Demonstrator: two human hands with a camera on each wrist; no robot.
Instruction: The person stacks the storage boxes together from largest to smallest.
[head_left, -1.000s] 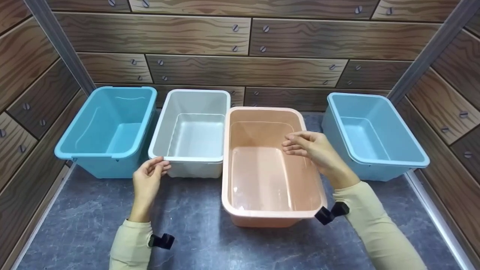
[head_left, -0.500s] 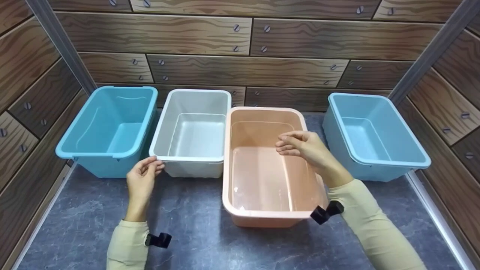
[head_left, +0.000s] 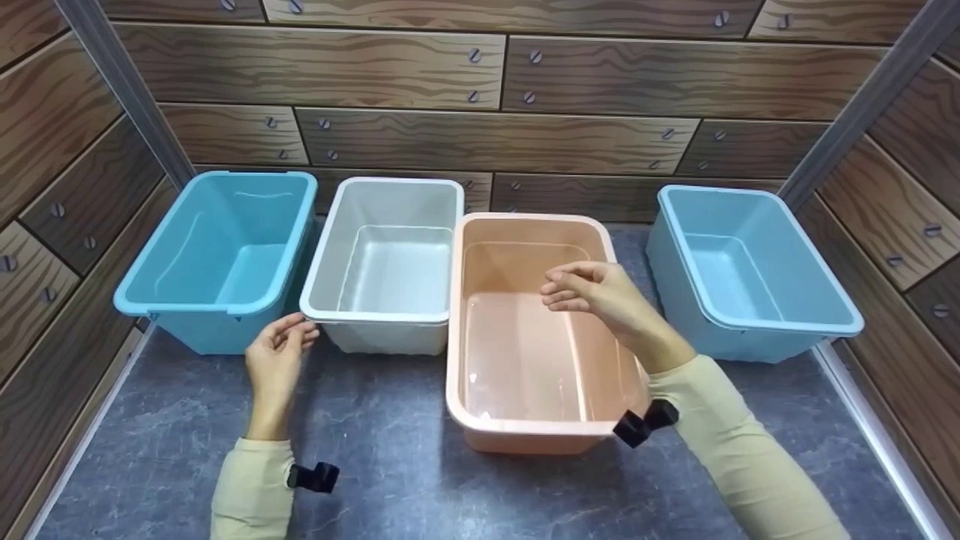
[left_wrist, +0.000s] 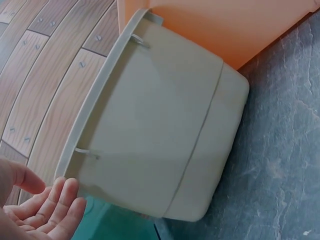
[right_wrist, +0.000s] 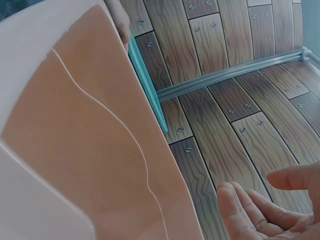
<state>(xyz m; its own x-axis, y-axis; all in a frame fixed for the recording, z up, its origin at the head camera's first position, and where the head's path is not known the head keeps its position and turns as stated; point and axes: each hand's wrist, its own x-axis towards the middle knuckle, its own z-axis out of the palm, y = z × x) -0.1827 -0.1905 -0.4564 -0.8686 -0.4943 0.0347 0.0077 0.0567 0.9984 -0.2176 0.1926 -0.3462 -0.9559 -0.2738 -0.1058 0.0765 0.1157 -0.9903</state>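
My left hand (head_left: 276,356) hovers at the near left corner of the white bin (head_left: 390,318), beside the teal bin (head_left: 202,330). Its fingers are loosely bent, and the left wrist view shows a gap between thumb and fingers (left_wrist: 62,205) with nothing held. Whether a fingertip touches the white rim I cannot tell. Over the peach-coloured bin (head_left: 525,427) hangs my right hand (head_left: 600,300), its fingers relaxed. The right wrist view shows that hand (right_wrist: 270,210) with nothing between thumb and fingers. The insides of the white and peach bins hold nothing that I can see.
A light blue bin (head_left: 757,341) stands at the right, apart from the peach one. The white and peach bins stand side by side. Wood-patterned walls (head_left: 397,71) and metal posts (head_left: 862,105) enclose the dark grey marbled tabletop (head_left: 390,450).
Both hands have drifted a little left: the left one off along the white bin's front rim to its corner, the right one further over the peach bin. The bins have stayed put.
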